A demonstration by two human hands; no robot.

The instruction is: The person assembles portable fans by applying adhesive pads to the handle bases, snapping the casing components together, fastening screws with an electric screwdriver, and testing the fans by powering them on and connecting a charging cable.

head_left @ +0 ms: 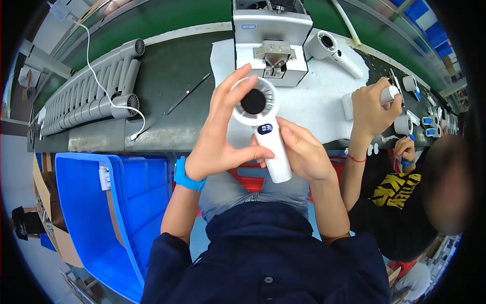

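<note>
Single head-worn cam, wide fisheye, dark curved corners; from where I stand it faces forward, steeply down past the wearer's dark navy cloth shirt [268, 253]. Bare left hand [210, 144] and bare right hand [309, 154] close, near centre; long dark-topped workbench [174, 124] beyond, tall blue plastic crate [144, 202] off left

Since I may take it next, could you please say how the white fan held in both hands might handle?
The fan is likely stiff, as it looks like hard plastic. Its wide head might make it top-heavy, and the smooth handle may be slippery.
</note>
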